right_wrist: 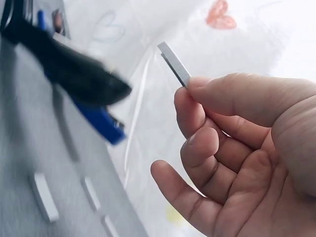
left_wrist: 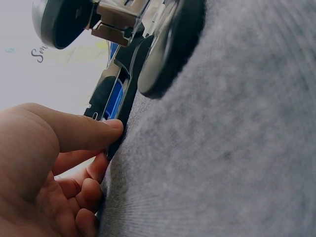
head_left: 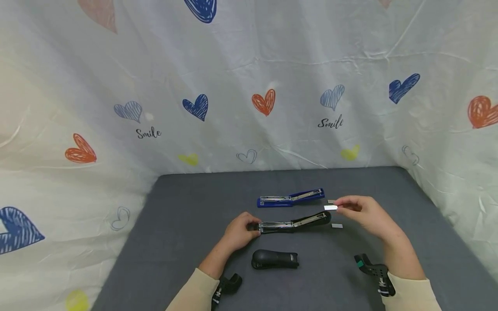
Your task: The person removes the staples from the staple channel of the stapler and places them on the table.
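A black stapler (head_left: 311, 220) lies opened out lengthwise, its metal staple channel (head_left: 276, 225) exposed. My left hand (head_left: 238, 232) grips its left end between thumb and fingers; the left wrist view shows the thumb (left_wrist: 98, 132) on the stapler's edge. Beyond the stapler's right end, my right hand (head_left: 363, 215) is raised and pinches a strip of staples (right_wrist: 174, 63) between thumb and forefinger. Most of that strip sticks out past the fingertips. Other staple strips (right_wrist: 45, 197) lie on the table below this hand, one of them (head_left: 336, 226) just right of the black stapler.
Behind the black stapler lies a blue stapler (head_left: 274, 203), also opened out. A second black stapler (head_left: 274, 259), folded together, rests nearer to me. Grey cloth covers the table (head_left: 186, 242). A white curtain printed with hearts (head_left: 233, 65) hangs around the back and sides.
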Motion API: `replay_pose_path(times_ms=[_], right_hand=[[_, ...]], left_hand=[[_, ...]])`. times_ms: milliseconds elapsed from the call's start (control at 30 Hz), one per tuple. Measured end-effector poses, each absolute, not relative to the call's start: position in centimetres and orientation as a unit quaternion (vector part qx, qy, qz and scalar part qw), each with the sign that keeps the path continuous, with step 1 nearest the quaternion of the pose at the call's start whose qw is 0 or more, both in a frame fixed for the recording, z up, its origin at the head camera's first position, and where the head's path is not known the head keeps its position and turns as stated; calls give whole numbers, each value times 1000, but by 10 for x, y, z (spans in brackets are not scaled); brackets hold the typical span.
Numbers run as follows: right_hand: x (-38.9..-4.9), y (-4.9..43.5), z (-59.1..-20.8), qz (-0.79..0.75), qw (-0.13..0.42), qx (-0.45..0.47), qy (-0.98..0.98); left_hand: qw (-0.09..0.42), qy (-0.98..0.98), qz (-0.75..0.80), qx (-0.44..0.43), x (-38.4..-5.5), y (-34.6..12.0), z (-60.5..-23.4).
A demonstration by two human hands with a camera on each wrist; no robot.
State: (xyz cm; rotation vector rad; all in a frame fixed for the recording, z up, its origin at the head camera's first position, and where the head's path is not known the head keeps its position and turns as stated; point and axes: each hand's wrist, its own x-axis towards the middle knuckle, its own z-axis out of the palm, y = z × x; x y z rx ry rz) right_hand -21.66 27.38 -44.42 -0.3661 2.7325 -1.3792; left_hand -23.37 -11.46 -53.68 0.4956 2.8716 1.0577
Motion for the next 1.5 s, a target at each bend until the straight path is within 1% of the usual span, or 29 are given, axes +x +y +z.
replay_pose_path(times_ms=[267, 567, 733, 967, 1133, 1400, 1500], right_hand=[[-214, 297, -458, -431, 21, -98, 897], [-214, 312, -474, -395, 46, -63, 915], [-219, 319, -486, -349, 56, -42, 934], [-222, 329, -502, -317, 71, -53, 944], [-222, 328, -503, -297, 73, -54, 950], [-222, 321, -499, -254, 57, -55, 964], [-219, 321, -495, -243, 55, -42, 968]], left_hand=[[27, 926, 343, 156, -234, -114, -537], [23, 925, 344, 160, -233, -114, -536], [23, 925, 345, 155, -233, -114, -536], [25, 926, 344, 155, -232, -113, -536], [27, 925, 343, 159, -233, -113, -536], [42, 923, 346, 163, -233, -115, -533], [51, 921, 345, 174, -233, -115, -532]])
